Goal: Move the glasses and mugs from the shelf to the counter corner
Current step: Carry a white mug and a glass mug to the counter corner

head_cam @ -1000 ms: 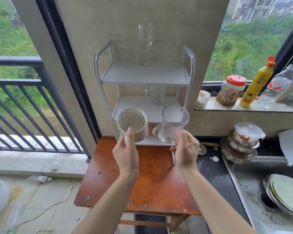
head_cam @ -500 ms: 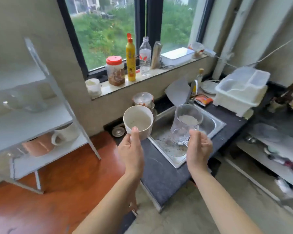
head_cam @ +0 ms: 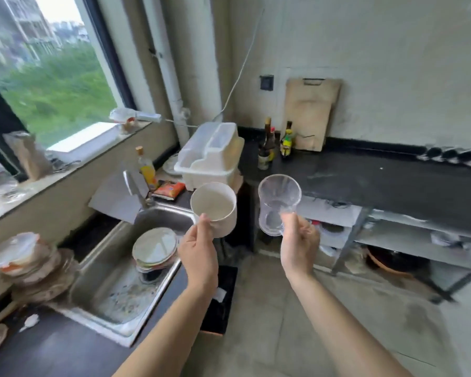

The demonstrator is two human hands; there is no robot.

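Observation:
My left hand [head_cam: 199, 257] grips a white mug [head_cam: 215, 209] and holds it in the air above the sink's right edge, its mouth tipped toward me. A clear glass mug [head_cam: 278, 206] is held by my right hand [head_cam: 299, 247], also tilted toward me, over the floor in front of the black counter [head_cam: 378, 183]. The counter's corner lies ahead, past both mugs. The shelf is out of view.
A steel sink [head_cam: 114, 281] with stacked plates [head_cam: 154, 247] lies at the left. A white dish rack [head_cam: 211, 153], several bottles [head_cam: 269, 144] and a cutting board [head_cam: 310, 112] stand near the corner. A metal rack [head_cam: 392, 235] sits under the counter. Stacked bowls [head_cam: 27, 265] are at far left.
The view has swung right, from the shelf past the sink toward the counter corner. Both hands carried the white mug and the glass mug along with it.

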